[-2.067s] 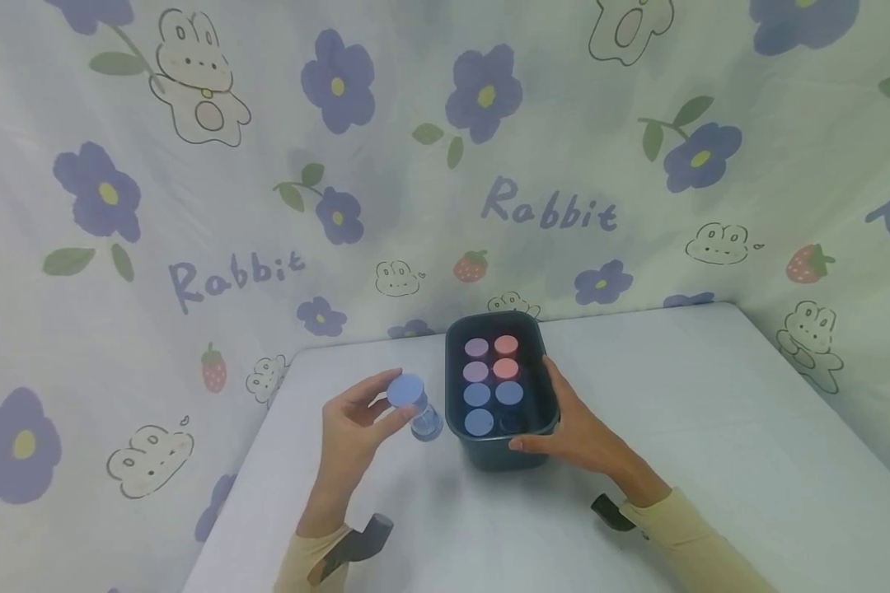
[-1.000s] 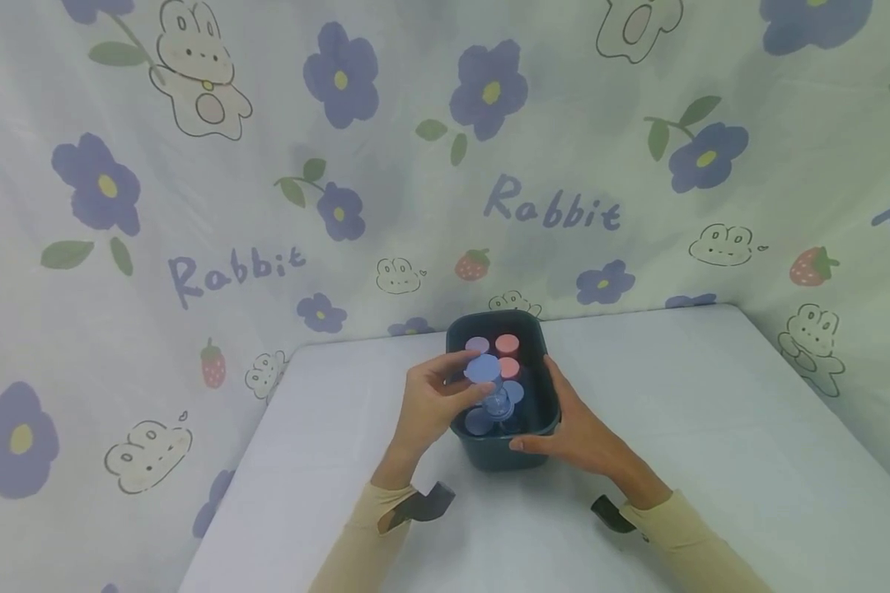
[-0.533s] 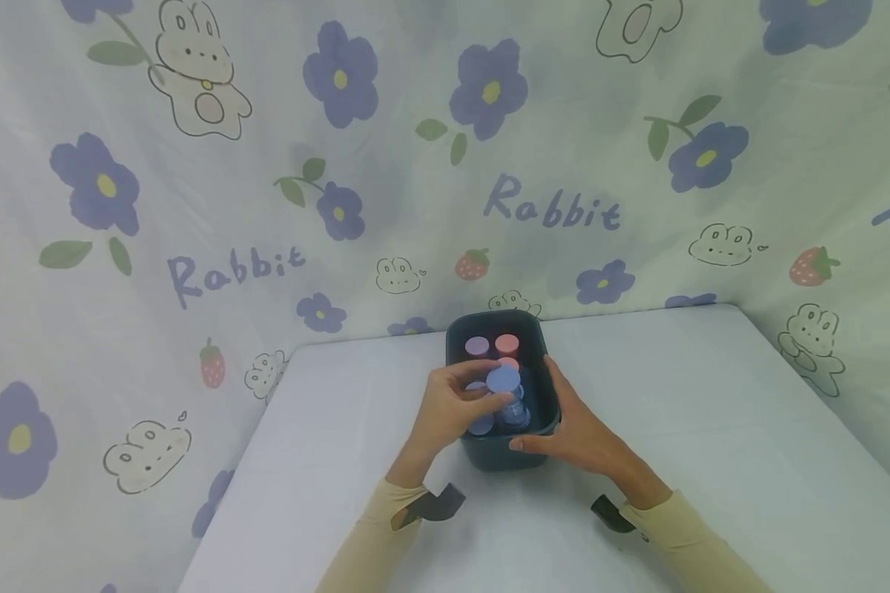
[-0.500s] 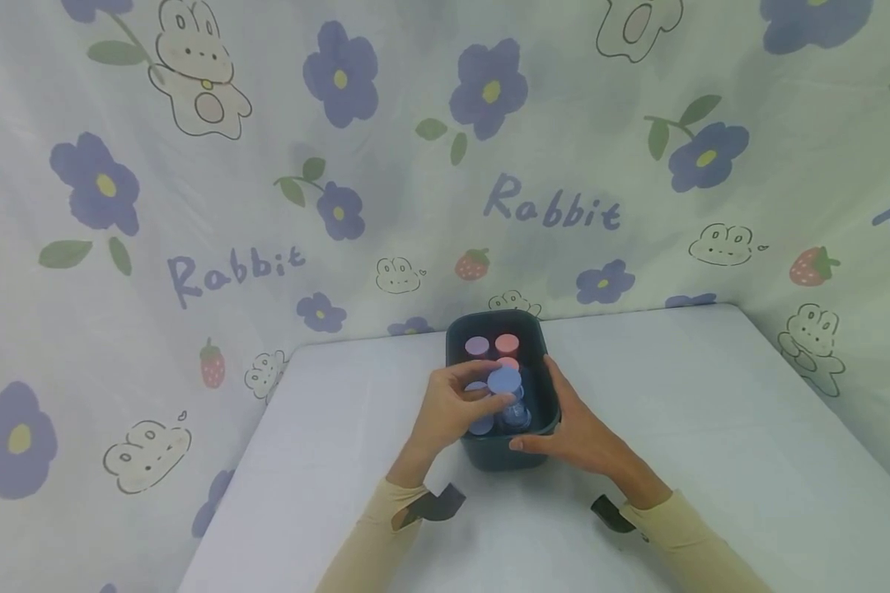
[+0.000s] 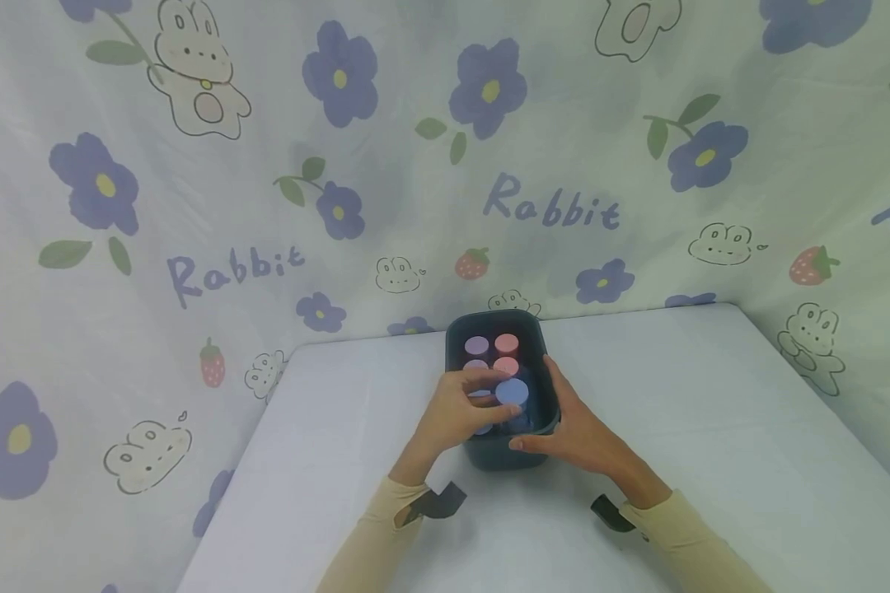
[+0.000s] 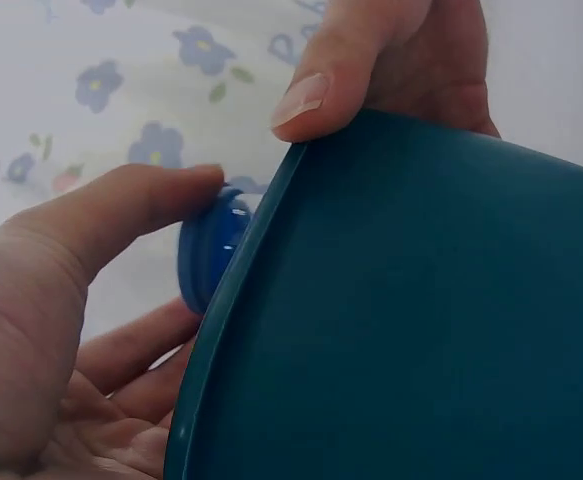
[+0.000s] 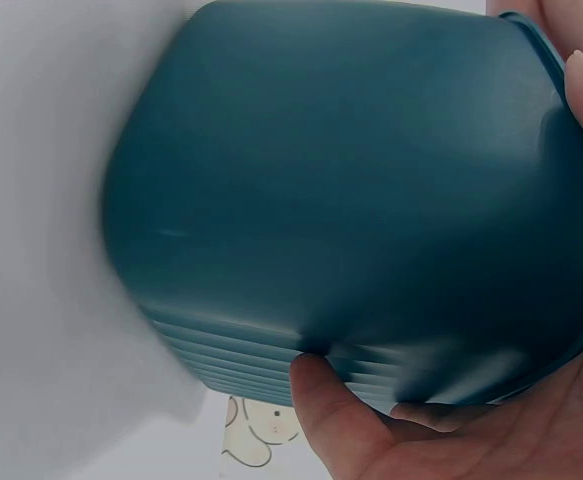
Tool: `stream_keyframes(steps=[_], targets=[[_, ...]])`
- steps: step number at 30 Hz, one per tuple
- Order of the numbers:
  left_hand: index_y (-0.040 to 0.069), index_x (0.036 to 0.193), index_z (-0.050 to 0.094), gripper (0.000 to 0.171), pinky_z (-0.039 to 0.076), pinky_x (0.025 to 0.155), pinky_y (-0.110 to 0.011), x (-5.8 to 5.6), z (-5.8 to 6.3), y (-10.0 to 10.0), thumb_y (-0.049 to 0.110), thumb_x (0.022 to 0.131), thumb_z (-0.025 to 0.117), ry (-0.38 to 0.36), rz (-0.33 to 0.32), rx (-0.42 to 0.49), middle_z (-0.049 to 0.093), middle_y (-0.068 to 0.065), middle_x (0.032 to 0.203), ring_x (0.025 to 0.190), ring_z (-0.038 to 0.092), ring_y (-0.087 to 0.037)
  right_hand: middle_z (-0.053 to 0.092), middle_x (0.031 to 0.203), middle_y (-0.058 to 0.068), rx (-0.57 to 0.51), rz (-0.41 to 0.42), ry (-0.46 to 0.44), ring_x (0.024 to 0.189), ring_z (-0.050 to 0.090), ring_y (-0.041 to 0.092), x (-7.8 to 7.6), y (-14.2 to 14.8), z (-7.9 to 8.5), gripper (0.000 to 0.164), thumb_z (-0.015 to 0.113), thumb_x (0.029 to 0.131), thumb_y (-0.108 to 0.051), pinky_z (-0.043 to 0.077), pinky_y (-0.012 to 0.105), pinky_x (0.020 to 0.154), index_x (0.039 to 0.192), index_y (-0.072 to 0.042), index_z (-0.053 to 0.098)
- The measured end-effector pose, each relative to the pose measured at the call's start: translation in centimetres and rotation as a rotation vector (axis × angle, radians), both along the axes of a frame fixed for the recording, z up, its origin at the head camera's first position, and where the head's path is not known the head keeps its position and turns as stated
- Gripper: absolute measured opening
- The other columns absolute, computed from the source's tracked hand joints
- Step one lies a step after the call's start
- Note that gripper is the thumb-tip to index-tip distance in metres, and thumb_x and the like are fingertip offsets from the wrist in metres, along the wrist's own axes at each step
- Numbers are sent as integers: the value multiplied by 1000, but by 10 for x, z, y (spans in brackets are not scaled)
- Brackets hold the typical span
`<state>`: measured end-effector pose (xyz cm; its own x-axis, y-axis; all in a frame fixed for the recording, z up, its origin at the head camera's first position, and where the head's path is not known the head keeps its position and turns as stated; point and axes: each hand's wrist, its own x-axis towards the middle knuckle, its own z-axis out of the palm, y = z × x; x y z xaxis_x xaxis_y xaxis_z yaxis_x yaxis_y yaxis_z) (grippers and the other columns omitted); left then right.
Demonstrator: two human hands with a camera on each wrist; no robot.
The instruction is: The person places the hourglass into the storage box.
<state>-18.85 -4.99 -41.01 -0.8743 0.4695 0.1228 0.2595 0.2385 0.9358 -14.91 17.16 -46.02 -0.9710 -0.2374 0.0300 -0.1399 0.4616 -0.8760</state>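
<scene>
My left hand (image 5: 452,412) pinches the blue-capped end of an hourglass (image 5: 512,393) between thumb and fingers. The hourglass is upright, its lower part inside the near right corner of a dark teal bin (image 5: 500,455). In the left wrist view its blue cap (image 6: 206,255) shows just past the bin's rim. My right hand (image 5: 582,432) grips the bin's right side, thumb over the near rim. In the right wrist view its fingers lie along the bin's ribbed side wall (image 7: 241,350). Whether the hourglass touches the bin's floor is hidden.
Inside the bin stand more hourglasses in two rows: purple ones (image 5: 477,346) and pink ones (image 5: 507,344) at the far end, blue ones partly hidden by my left hand. The bin stands on a white table (image 5: 682,395), near a patterned cloth backdrop (image 5: 415,165).
My left hand has carried the blue hourglass from left of the bin, over it, then lowered it into the near right corner. My right hand has stayed on the bin.
</scene>
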Motion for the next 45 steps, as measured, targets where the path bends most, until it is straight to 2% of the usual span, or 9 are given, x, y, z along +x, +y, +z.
stream_keyframes(steps=[9,16,26,33,38,45], targets=[[13,126,72,49,61,99,-40,0,3,1,24,81,88,-5,-33,-146,74,-3,119,113,74,-28,5,177,8,6,-5,-2,161,17,42,0,0,1,131,87,77,-49,26,75,119,166,-26,-5],[11,127,72,51,62,96,-37,0,4,2,23,80,89,21,-63,-222,76,-3,123,113,75,-25,6,176,9,0,-1,20,160,18,42,-1,-1,2,130,88,78,-46,27,74,120,167,-23,-4],[8,127,71,50,61,97,-33,-2,5,3,20,81,89,35,-103,-299,75,-6,126,116,74,-21,7,176,8,6,-3,8,160,20,41,-1,0,3,133,87,75,-56,28,73,120,167,-25,-4],[10,124,73,47,63,93,-32,-4,6,2,22,82,89,19,-128,-323,76,-6,122,108,76,-18,6,176,8,27,-17,-16,160,19,42,-1,-1,3,133,88,75,-54,27,73,120,167,-25,-4],[10,122,74,44,63,92,-31,-6,6,2,21,82,88,39,-136,-363,77,-7,118,104,77,-17,6,176,8,25,-18,-17,160,19,42,-2,-1,1,131,88,77,-50,27,74,120,167,-26,-4],[9,118,75,39,64,87,-26,-9,1,5,18,82,88,81,-143,-435,79,-7,111,96,77,-13,8,176,9,18,-17,-17,159,20,42,-1,-1,1,132,87,76,-53,29,74,119,167,-26,-4]])
